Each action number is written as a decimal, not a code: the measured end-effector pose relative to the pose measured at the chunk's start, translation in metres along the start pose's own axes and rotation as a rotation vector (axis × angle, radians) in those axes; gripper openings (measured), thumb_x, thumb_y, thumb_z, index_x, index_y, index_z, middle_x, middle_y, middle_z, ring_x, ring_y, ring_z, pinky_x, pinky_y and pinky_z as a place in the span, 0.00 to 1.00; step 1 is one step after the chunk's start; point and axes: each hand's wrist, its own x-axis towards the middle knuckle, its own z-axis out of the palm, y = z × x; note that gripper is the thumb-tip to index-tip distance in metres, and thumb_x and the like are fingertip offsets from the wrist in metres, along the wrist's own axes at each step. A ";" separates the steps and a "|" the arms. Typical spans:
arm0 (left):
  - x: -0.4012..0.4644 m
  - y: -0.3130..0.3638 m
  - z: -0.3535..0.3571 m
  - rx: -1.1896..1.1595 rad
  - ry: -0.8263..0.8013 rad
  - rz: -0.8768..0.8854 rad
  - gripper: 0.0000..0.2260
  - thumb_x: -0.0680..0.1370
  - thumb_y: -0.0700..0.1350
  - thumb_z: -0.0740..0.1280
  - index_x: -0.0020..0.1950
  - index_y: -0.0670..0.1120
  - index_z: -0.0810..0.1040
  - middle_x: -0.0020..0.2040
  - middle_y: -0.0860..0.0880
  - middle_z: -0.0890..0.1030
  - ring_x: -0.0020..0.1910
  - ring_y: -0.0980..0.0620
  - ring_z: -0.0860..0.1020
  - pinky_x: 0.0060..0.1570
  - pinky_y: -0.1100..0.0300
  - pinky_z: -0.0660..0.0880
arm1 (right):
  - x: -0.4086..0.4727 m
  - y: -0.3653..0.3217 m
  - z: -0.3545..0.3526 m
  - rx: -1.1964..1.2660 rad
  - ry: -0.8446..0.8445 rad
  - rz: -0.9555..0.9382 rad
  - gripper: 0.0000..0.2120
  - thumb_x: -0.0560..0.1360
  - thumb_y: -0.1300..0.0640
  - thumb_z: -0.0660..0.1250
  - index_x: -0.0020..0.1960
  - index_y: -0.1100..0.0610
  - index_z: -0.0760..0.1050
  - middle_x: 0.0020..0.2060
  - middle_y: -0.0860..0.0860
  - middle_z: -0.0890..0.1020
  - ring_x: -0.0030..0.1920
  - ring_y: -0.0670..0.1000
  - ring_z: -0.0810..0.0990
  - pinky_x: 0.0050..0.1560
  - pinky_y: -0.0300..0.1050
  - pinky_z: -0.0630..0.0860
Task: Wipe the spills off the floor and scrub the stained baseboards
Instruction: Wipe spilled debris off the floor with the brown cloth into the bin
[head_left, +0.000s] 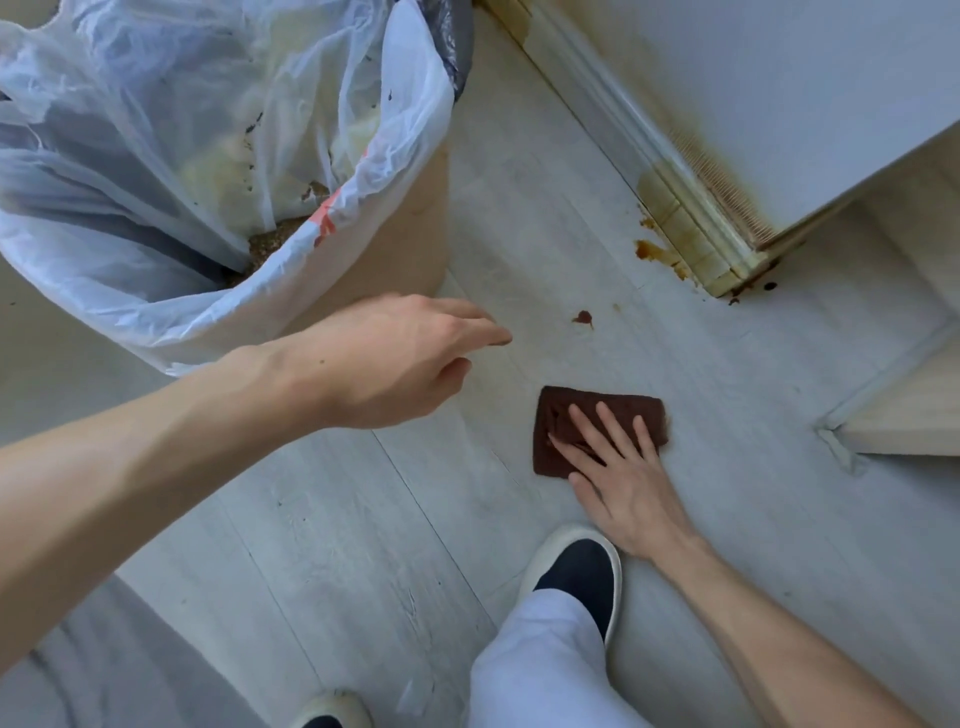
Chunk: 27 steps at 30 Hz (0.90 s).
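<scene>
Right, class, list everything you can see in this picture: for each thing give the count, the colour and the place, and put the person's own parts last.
cloth: one, dark brown, flat on the floor under the right hand
floor: one, pale grey planks, across the view
small spill: one, reddish brown, on the floor beyond the cloth
baseboard: one, white with yellow-brown stains, along the wall at upper right
spill by baseboard: one, orange-brown, at the baseboard's foot
bin: one, tan, upper left
bin liner: one, translucent white, in the bin
shoes: two, white and dark
trouser leg: one, white
left hand: open, above the floor
right hand: flat on the cloth
</scene>
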 end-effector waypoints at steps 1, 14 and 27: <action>-0.001 0.000 0.001 -0.001 0.000 0.002 0.22 0.83 0.43 0.60 0.78 0.54 0.70 0.76 0.57 0.71 0.71 0.50 0.74 0.64 0.51 0.75 | -0.009 0.009 0.002 0.014 0.015 0.087 0.25 0.84 0.45 0.49 0.80 0.44 0.64 0.83 0.45 0.51 0.83 0.53 0.45 0.80 0.64 0.47; -0.018 -0.007 -0.005 -0.020 0.041 0.009 0.21 0.83 0.45 0.61 0.77 0.53 0.71 0.72 0.55 0.75 0.67 0.49 0.77 0.61 0.50 0.76 | -0.058 0.006 0.018 0.242 0.167 0.632 0.29 0.83 0.39 0.44 0.82 0.45 0.56 0.83 0.48 0.50 0.83 0.54 0.43 0.80 0.64 0.42; 0.000 0.000 0.002 0.010 -0.018 0.080 0.22 0.84 0.48 0.60 0.78 0.56 0.68 0.73 0.55 0.74 0.67 0.49 0.76 0.62 0.49 0.75 | -0.067 0.034 -0.006 0.192 0.393 0.615 0.23 0.79 0.66 0.67 0.73 0.55 0.75 0.69 0.58 0.79 0.59 0.62 0.78 0.60 0.56 0.77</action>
